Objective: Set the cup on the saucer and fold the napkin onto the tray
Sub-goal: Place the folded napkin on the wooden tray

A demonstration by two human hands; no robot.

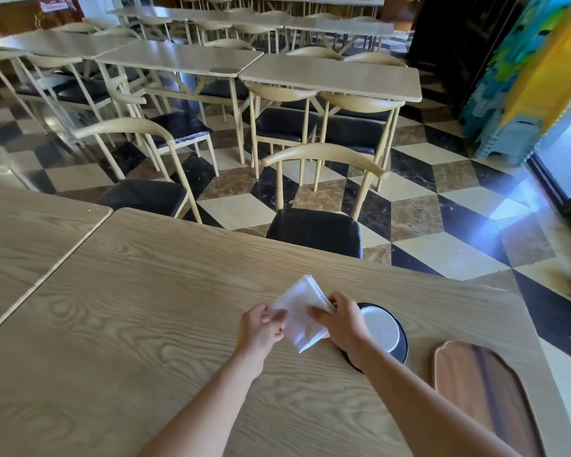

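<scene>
A white napkin (299,308) is held just above the wooden table, folded into a layered rectangle tilted on a diagonal. My left hand (261,328) pinches its left edge and my right hand (342,319) grips its right side. Behind my right hand stands a cup (381,329) with a white inside and a dark outside; my hand and forearm hide its left part. I cannot tell whether a saucer lies under it. A wooden tray (485,397) with a scalloped end lies flat to the right, bare.
The light wood table (145,324) fills the foreground, and a second table (20,232) butts against it on the left. A chair with a black seat (314,229) stands at the far edge. More tables and chairs fill the checkered floor beyond.
</scene>
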